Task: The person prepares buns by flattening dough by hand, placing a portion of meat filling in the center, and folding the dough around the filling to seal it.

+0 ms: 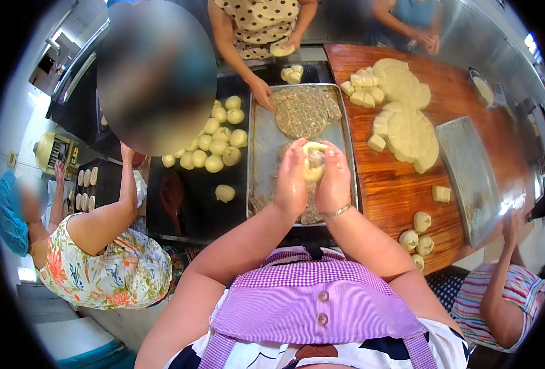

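Between my two cupped hands sits a pale dough piece (313,166), its rim raised around a greyish filling in the middle. My left hand (291,179) curves around its left side. Wearing a bracelet at the wrist, my right hand (333,178) wraps its right side. Both hands are above a metal tray (261,138), which holds a flattened mound of speckled filling (301,115) toward its far end. More filling lies lower in the tray, partly hidden by my hands. Across from me, a co-worker's hand (261,93) touches the tray's left rim.
Smooth dough balls (214,146) cluster on the black surface to the left; one ball (225,193) lies apart. On the wooden table (383,203) are cut dough slabs (408,135), several dough pieces (424,222) and a metal sheet (469,172). Co-workers stand left, right and across.
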`<state>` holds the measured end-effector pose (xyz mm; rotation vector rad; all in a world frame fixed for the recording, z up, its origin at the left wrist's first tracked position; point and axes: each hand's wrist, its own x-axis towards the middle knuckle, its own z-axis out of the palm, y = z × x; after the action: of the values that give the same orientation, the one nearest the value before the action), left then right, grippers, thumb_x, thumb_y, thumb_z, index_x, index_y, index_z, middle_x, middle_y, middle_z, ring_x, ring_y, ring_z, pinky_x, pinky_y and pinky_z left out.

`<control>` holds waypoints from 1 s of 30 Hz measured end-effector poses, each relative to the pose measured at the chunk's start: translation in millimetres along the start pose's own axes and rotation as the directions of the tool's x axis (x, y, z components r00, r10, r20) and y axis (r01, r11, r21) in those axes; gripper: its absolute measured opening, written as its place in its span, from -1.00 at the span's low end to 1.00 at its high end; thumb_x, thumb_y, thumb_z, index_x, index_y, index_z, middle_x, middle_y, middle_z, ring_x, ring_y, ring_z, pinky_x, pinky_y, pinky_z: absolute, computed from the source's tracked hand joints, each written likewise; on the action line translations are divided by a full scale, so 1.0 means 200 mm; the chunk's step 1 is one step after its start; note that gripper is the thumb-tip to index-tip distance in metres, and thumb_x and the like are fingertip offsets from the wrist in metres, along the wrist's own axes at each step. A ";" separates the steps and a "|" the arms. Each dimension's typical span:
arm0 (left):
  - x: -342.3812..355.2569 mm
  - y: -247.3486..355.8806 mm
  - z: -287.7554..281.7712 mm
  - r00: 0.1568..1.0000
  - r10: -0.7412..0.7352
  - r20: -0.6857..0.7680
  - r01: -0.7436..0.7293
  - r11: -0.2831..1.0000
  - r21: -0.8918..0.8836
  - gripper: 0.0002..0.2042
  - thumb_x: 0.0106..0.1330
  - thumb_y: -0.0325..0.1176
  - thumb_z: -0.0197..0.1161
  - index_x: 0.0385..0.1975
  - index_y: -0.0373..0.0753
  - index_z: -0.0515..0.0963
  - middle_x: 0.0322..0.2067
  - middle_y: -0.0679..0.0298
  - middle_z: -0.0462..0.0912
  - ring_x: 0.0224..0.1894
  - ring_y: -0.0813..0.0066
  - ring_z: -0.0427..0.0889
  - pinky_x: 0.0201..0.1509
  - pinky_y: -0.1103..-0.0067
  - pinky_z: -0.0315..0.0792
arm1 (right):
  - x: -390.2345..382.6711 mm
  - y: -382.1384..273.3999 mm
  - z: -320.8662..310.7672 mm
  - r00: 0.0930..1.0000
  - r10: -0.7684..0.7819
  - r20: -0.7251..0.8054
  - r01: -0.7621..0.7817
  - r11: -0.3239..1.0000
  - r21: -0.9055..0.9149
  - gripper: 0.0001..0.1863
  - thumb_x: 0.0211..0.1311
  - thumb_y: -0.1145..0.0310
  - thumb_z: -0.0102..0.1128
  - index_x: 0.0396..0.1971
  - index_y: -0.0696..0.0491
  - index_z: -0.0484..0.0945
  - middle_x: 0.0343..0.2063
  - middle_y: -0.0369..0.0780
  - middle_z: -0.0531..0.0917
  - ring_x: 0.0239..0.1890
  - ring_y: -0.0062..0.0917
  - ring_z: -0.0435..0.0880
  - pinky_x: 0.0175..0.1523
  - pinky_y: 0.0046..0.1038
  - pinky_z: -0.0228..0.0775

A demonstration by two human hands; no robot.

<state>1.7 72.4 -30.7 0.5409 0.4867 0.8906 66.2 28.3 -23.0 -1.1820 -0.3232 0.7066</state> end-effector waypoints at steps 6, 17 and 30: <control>-0.11 -0.05 0.03 0.997 -0.053 -0.049 0.052 0.998 -0.034 -0.70 0.50 -0.36 -0.06 0.12 -0.36 0.39 -0.01 0.15 0.53 0.04 0.37 0.54 0.17 0.46 0.44 | -0.07 -0.06 -0.12 0.990 0.018 0.143 0.009 0.983 -0.181 -0.61 0.30 0.43 0.19 0.10 0.19 0.45 -0.01 -0.20 0.56 0.02 -0.56 0.53 0.13 -0.54 0.40; -0.07 -0.18 -0.01 0.998 0.048 0.034 -0.054 0.976 0.213 -0.61 0.56 -0.28 -0.27 0.16 -0.38 0.39 0.06 0.10 0.48 0.09 0.40 0.48 0.22 0.47 0.36 | -0.03 0.02 -0.22 0.992 0.107 0.063 -0.107 0.994 0.003 -0.66 0.32 0.39 0.21 0.05 0.14 0.47 -0.11 -0.20 0.59 -0.09 -0.58 0.58 0.02 -0.53 0.46; -0.08 -0.21 0.01 0.998 0.062 -0.026 -0.056 0.984 0.169 -0.68 0.51 -0.27 -0.11 -0.23 -0.33 0.57 -0.06 0.11 0.59 -0.01 0.38 0.55 0.11 0.50 0.42 | -0.06 0.01 -0.29 0.973 0.116 0.200 -0.125 0.992 0.034 -0.62 0.25 0.47 0.19 0.07 0.11 0.43 -0.04 -0.21 0.55 0.07 -0.54 0.49 0.16 -0.46 0.38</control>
<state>18.4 38.2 -52.5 0.6998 0.5805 0.9206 90.2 -22.0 -43.9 -1.0961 -0.4010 0.9360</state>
